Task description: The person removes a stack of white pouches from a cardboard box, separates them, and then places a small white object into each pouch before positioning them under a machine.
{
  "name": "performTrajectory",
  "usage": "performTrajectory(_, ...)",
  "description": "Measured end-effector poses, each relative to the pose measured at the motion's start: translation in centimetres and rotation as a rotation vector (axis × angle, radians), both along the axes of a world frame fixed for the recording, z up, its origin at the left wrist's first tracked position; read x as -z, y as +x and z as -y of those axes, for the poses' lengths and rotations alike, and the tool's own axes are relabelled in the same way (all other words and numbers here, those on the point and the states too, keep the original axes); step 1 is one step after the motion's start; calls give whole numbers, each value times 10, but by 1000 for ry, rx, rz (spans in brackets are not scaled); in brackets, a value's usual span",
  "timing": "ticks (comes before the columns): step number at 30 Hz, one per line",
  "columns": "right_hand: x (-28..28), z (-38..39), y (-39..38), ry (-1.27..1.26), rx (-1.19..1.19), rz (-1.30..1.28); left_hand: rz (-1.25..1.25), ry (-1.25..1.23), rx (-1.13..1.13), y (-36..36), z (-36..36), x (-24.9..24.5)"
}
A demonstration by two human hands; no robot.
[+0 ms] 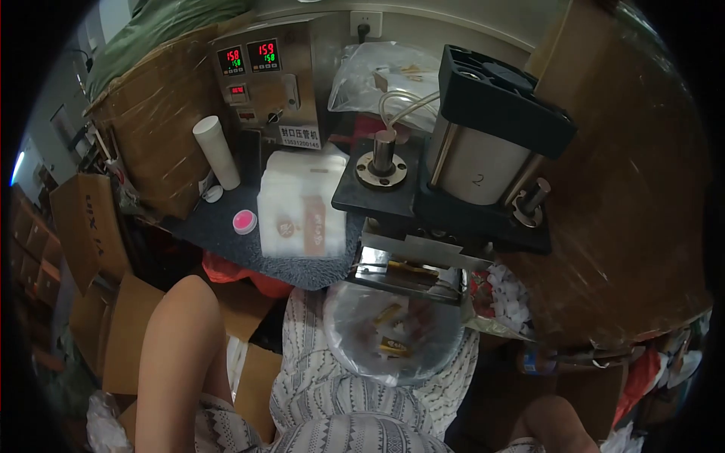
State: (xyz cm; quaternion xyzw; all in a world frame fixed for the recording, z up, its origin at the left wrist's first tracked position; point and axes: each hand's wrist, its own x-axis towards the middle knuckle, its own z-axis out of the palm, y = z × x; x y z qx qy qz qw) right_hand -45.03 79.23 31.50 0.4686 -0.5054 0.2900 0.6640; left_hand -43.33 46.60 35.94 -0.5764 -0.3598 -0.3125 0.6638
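Note:
Neither of my hands is in view. At the lower left a bent bare limb [181,340], which looks like my left arm at the elbow, rises from a patterned sleeve. Another bent bare limb [555,426] shows at the bottom right. On my lap, over the patterned cloth [355,415], sits a round basin [336,351] lined with clear plastic, with a few gold-coloured pieces [394,346] inside. Above it projects a shiny metal plate [374,264] below the press [483,162] marked 2. A stack of white printed pouches [291,192] lies to the left of the press.
Behind the pouches stands a metal control box [302,72] with lit red and green numbers. A white cylinder [217,155] and a small round pink-topped container [244,221] are on the dark cloth-covered surface [302,270]. Cardboard boxes [91,226] flank the left; a large brown sheet [627,189] walls the right.

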Motion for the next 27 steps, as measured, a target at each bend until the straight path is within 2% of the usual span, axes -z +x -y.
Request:
performTrajectory(3,34,-17,2,-73,144,85,-15,39,17,-12,3,9)
performTrajectory(4,51,-25,1,-89,219,195,-13,81,20,-20,10,22)
performTrajectory(6,86,-40,-3,-80,501,650,75,262,24,-49,30,49)
performTrajectory(7,98,-45,-8,-48,684,1002,205,416,2,-78,40,74)
performTrajectory(9,129,-63,-30,85,834,1231,676,686,-105,-147,42,123)
performTrajectory(10,145,-72,-38,99,867,1330,1078,758,-194,-182,40,150)
performTrajectory(12,169,-83,-50,121,919,1433,1348,353,-755,-239,44,214)
performTrajectory(13,178,-84,-56,136,934,1494,1368,110,-1011,-268,47,246)
performTrajectory(14,182,-84,-58,145,944,1554,1248,-99,-1299,-283,47,272)
performTrajectory(15,180,-84,-61,136,952,1555,1244,-105,-1290,-288,39,282)
performTrajectory(17,179,-79,-66,171,975,1619,1518,-548,-1488,-288,31,303)
performTrajectory(19,182,-79,-71,170,961,1612,1391,-484,-1512,-287,31,310)
performTrajectory(23,185,-74,-84,232,944,1590,1444,-453,-1455,-280,36,311)
performTrajectory(25,183,-66,-89,272,949,1592,1390,-300,-1195,-281,47,324)
performTrajectory(27,175,-61,-95,289,970,1589,1363,-280,-1231,-251,42,308)
